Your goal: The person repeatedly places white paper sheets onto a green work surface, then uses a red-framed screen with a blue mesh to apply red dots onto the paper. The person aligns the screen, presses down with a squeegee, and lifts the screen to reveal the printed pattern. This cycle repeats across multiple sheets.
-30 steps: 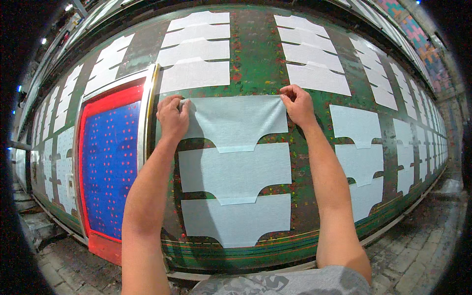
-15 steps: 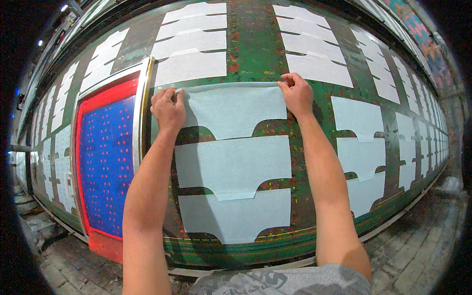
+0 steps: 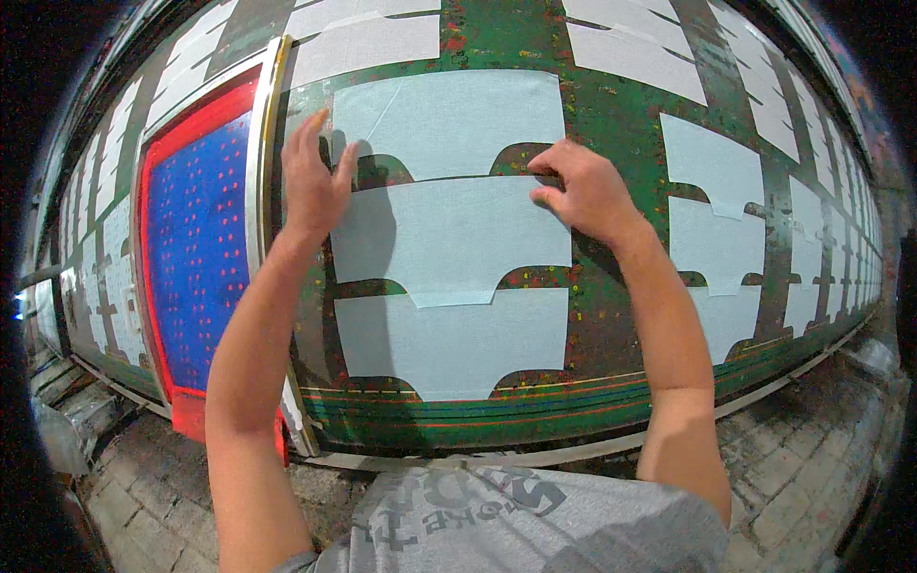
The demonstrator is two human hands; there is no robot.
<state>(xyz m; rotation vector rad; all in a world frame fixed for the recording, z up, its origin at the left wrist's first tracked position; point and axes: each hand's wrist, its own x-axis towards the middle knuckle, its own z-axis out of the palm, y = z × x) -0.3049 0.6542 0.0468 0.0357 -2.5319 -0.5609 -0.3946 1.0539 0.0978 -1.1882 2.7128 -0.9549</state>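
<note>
My left hand (image 3: 318,180) is open, fingers spread, over the green board (image 3: 616,110) beside the left edges of the top pale blue fabric piece (image 3: 449,115) and the middle piece (image 3: 449,234). My right hand (image 3: 583,191) is open, with fingers curved and apart, over the right end of the seam between those two pieces. The top piece lies flat with a thin crease at its upper left. A bottom piece (image 3: 449,344) lies below them, with dark curved cutouts showing between pieces.
A metal-framed printing screen (image 3: 196,248) with red border and blue dotted mesh stands just left of my left arm. More columns of white pieces (image 3: 635,38) and pale blue pieces (image 3: 712,158) spread along the board. A paved floor (image 3: 793,449) shows below its edge.
Both hands have let go of the top piece's upper edge, which now lies flat. My right hand has come down to the seam below it. The board appears higher in the view.
</note>
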